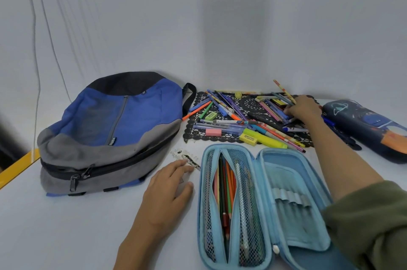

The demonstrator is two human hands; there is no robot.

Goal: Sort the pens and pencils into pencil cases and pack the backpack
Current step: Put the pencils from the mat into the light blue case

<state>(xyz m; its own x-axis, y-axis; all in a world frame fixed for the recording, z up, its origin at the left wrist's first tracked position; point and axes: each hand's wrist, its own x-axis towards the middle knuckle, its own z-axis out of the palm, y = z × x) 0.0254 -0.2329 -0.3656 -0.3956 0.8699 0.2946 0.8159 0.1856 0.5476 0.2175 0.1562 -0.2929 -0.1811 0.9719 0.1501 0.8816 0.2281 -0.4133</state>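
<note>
The right hand (305, 109) reaches across to the far right part of the pile of pens (231, 115) on a black lace mat (193, 135). Its fingers curl down among them, and a patterned pencil (283, 90) sticks up at a slant out of its grip. The mat's far edge lies against the wall, and pens spill over its left and near edges.

Just beside the mat's near edge, with only a thin strip of desk (66, 225) between, lies the blue case (295, 181), opened flat. Its left half has a mesh pocket holding coloured pencils (224, 192). Its right half has a row of elastic loops. The case's near end runs to the bottom of the view.

The left hand (169, 190) rests flat on the desk just left of the case, fingers loose and holding nothing, fingertips on a small printed strip (187, 157).

The backpack (110, 128) lies on its back to the left, main zip closed, near the desk's yellow-trimmed left edge. Its strap touches the mat's far left corner. Bare desk spreads in front of it and around the left hand.

A dark case (365, 128) lies right of the mat, beyond the right forearm, its end cut off by the view's right edge.
</note>
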